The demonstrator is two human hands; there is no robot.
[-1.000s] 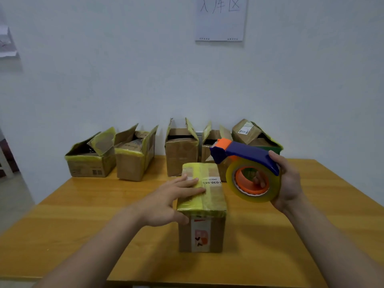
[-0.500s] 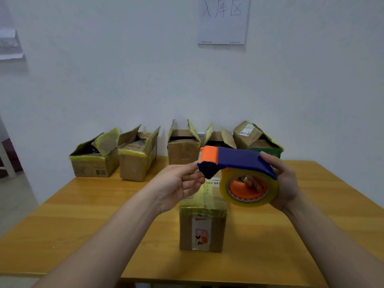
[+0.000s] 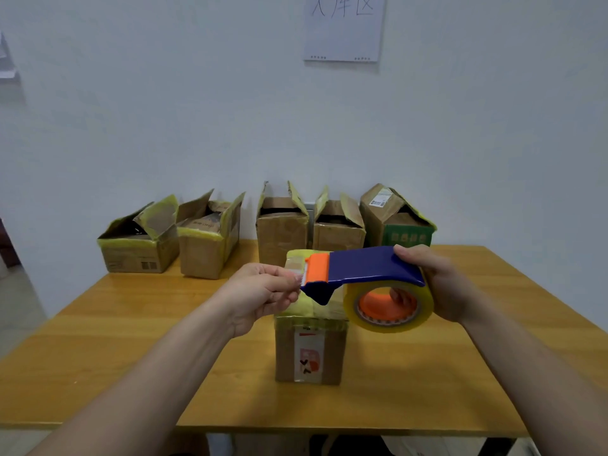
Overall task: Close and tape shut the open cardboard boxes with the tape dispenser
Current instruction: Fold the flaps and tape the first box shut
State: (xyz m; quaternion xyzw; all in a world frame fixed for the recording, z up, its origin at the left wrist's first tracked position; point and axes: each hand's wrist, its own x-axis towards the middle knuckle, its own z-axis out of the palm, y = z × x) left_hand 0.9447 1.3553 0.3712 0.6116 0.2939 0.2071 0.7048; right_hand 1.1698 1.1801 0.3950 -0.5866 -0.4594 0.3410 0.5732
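A closed cardboard box (image 3: 309,350) with yellowish tape over its top stands in the middle of the wooden table (image 3: 131,357). Above it my right hand (image 3: 437,284) holds a blue and orange tape dispenser (image 3: 362,268) with a roll of clear tape (image 3: 388,306); my fingers reach through the roll's core. My left hand (image 3: 260,291) pinches the loose tape end at the dispenser's orange toothed tip. Several open boxes stand along the wall: two at the left (image 3: 138,248) (image 3: 207,245), two in the middle (image 3: 281,232) (image 3: 337,230), and one with a green side (image 3: 398,225).
The table's front edge (image 3: 296,429) runs just below my forearms. A white wall rises behind the boxes, with a paper sign (image 3: 343,26) pinned high up. Floor shows past the table's left side.
My left hand rose off the box top and went to the dispenser's tip, where it now pinches the tape end. My right hand brought the dispenser leftward and level over the box.
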